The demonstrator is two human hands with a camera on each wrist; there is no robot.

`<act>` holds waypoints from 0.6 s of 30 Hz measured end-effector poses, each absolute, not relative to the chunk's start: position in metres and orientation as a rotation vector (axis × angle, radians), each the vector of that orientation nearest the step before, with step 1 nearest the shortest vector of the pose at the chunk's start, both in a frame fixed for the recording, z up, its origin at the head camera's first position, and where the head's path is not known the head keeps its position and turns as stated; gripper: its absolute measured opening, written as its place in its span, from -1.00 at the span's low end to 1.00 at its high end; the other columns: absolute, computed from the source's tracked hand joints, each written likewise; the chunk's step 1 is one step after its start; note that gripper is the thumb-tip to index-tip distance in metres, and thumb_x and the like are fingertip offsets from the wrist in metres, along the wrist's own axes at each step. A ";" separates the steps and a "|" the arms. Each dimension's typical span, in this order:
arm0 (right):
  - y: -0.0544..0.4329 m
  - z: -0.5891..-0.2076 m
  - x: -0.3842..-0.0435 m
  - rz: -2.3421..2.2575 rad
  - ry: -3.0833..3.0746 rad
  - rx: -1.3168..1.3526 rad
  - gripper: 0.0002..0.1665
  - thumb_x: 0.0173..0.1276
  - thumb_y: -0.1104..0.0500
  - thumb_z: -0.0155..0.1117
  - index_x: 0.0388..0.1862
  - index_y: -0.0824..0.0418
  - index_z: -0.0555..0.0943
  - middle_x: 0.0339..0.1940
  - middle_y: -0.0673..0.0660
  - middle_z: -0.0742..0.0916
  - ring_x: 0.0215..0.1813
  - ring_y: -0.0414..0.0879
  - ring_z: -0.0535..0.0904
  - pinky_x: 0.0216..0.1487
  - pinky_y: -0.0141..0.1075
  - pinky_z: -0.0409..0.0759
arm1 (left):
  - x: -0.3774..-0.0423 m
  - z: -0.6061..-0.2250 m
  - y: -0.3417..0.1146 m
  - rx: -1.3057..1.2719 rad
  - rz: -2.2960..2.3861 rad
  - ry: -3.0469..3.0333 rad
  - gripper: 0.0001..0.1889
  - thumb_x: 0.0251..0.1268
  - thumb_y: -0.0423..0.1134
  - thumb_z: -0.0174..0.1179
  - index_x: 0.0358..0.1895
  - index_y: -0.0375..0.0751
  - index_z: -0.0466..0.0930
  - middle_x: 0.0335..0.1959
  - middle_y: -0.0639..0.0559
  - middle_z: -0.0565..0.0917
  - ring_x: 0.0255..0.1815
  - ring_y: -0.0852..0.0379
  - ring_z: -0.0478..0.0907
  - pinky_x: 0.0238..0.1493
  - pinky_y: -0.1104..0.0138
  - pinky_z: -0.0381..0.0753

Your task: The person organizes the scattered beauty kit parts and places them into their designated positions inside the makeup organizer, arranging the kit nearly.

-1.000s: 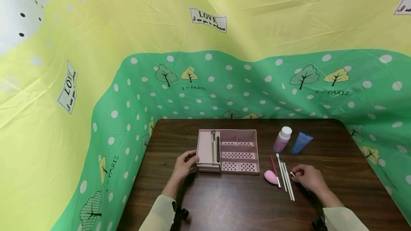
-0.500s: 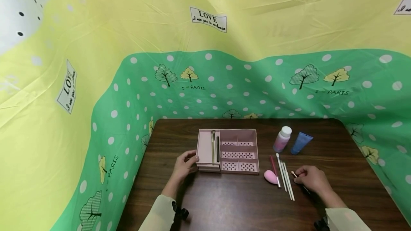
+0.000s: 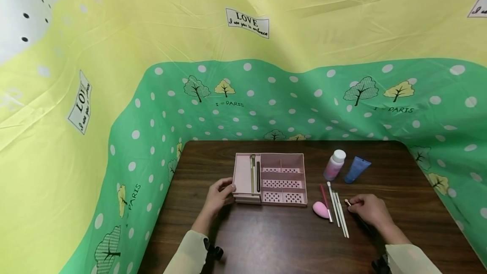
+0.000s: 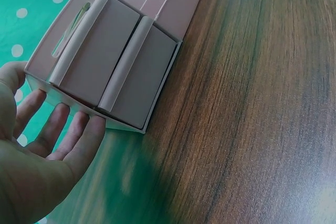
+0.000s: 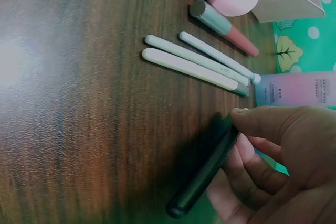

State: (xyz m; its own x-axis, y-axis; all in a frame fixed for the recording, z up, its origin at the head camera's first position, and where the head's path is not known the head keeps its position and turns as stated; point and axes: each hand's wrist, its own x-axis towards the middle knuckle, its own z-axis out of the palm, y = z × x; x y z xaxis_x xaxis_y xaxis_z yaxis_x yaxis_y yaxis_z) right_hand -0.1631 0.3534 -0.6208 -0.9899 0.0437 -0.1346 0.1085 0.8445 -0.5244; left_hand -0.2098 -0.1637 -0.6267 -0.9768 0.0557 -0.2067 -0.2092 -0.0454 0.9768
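A pink makeup organizer [image 3: 283, 184] stands left of centre on the table. My left hand [image 3: 218, 198] rests against its left front corner, fingertips on the side wall and thumb at the top edge in the left wrist view. My right hand [image 3: 370, 211] pinches a black-handled makeup brush [image 5: 205, 174] between thumb and fingers; its small tip shows past the fingertips in the head view. Left of that hand lie several white-handled brushes [image 5: 189, 66], a red-and-silver brush [image 3: 325, 202] and a pink makeup sponge [image 3: 321, 209].
Behind the brushes are a pink bottle with a white cap [image 3: 335, 165] and a blue tube [image 3: 357, 170]. A brush [image 3: 253, 174] and a dark pencil-like stick [image 3: 258, 176] lie on the organizer's left top. A green and yellow cloth [image 3: 304, 96] hangs around the table.
My right hand has shifted slightly to the right, with the brush still pinched and its tip a little farther from me. The left hand and organizer keep their place.
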 end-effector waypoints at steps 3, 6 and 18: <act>0.353 -0.618 -0.165 -0.843 2.900 0.107 -0.71 0.20 0.09 0.52 -0.21 0.28 0.78 -0.37 0.10 0.79 -0.31 -0.08 0.64 -0.31 -0.13 0.59 | -0.210 -0.626 -0.163 -0.163 2.142 2.035 -0.56 0.39 -0.27 0.34 0.27 -0.33 0.59 -0.02 -0.07 0.65 -0.13 0.16 0.67 -0.01 -0.05 0.76; 0.350 -0.615 -0.167 -0.843 2.896 0.098 -0.71 0.23 0.09 0.51 -0.20 0.29 0.78 -0.34 0.12 0.79 -0.29 -0.07 0.63 -0.32 -0.16 0.58 | -0.210 -0.626 -0.163 -0.161 2.142 2.036 -0.57 0.41 -0.27 0.32 0.28 -0.34 0.58 0.01 -0.09 0.65 -0.13 0.15 0.67 0.00 -0.07 0.75; 0.337 -0.608 -0.174 -0.834 2.944 0.048 -0.75 0.30 0.12 0.45 -0.17 0.28 0.78 -0.30 0.15 0.79 -0.26 -0.02 0.62 -0.31 -0.14 0.58 | -0.210 -0.626 -0.163 -0.150 2.127 2.062 -0.57 0.41 -0.26 0.32 0.26 -0.35 0.58 0.02 -0.13 0.64 -0.15 0.13 0.67 0.00 -0.10 0.75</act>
